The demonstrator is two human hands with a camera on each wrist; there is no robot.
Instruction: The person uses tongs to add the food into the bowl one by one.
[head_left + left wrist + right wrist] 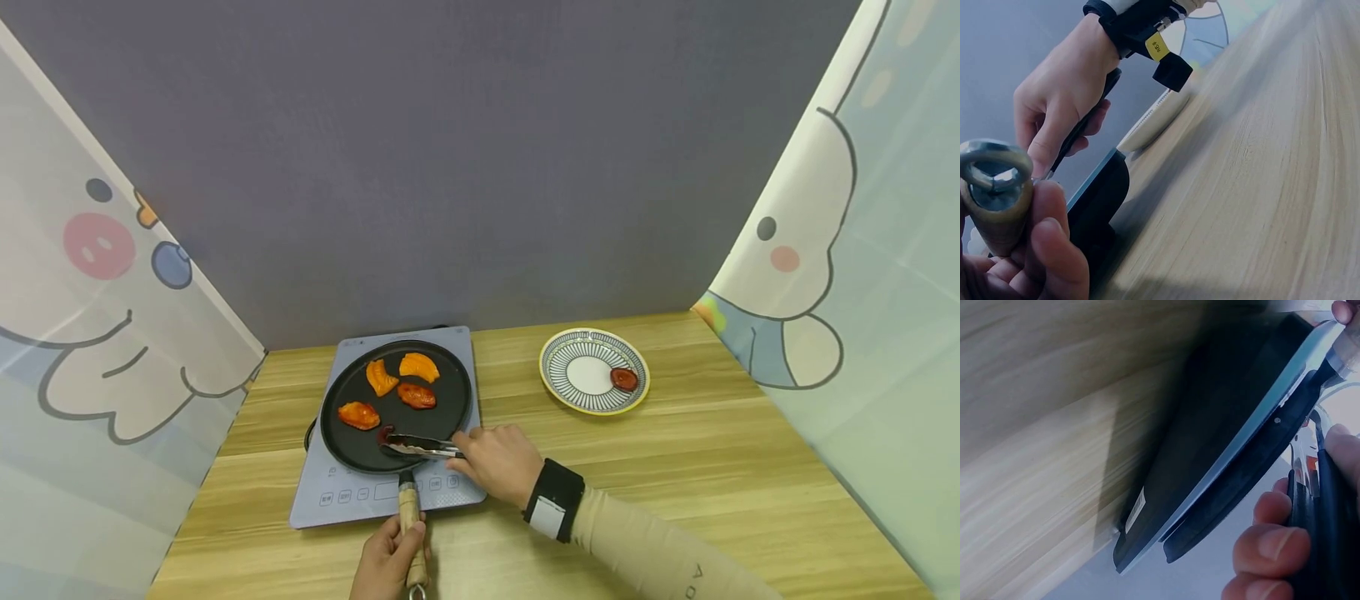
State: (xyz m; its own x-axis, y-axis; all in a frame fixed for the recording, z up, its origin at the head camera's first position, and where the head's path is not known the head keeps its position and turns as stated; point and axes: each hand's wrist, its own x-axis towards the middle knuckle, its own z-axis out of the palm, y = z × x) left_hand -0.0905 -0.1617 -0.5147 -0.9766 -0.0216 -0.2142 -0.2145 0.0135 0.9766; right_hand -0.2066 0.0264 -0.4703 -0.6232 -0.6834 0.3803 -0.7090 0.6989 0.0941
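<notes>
My left hand (388,558) grips the wooden handle (408,507) of a black frying pan (360,450), seen end-on with its metal ring in the left wrist view. Kitchen tongs (423,447) with black grips are in my right hand (504,463), reaching over the pan's near right side. Their tips are at a small dark red piece of food (386,433); whether they pinch it I cannot tell. Farther back in the pan lie two reddish-orange wing-shaped pieces (359,415) and two orange ridged pieces (418,367).
Under the pan is a flat white induction cooker (311,500) with touch buttons along its front. A patterned plate (558,385) with a yellow rim stands to the right on the wooden table (675,467), holding one dark red piece (624,379). A grey wall (480,167) rises behind.
</notes>
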